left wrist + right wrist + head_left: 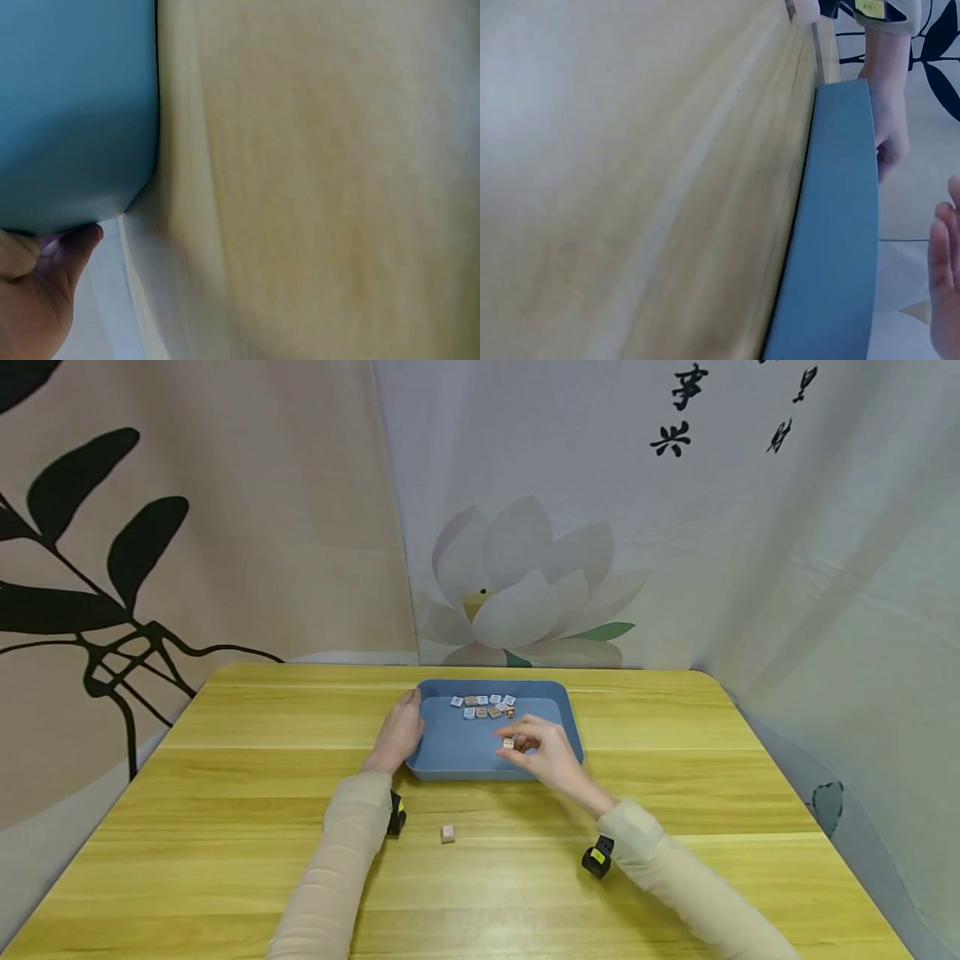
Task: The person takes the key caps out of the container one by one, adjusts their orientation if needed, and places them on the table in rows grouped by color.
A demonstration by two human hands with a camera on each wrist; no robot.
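Observation:
A shallow blue tray (457,752) lies on the table, with several small white and tan blocks (482,713) grouped in rough rows toward its far side. My left hand (400,732) holds the tray's left side; in the left wrist view, its fingers (79,251) meet the tray wall (75,135). Above the tray's right half, my right hand (546,750) pinches a small pale block (508,743) between thumb and fingers. In the right wrist view only part of the right hand (946,277) shows, and the block is out of sight.
One more small block (447,834) sits on the wooden table (510,893), in front of the tray and between the forearms. Each wrist wears a black camera (597,857). Printed curtains (300,527) hang behind the table's far edge.

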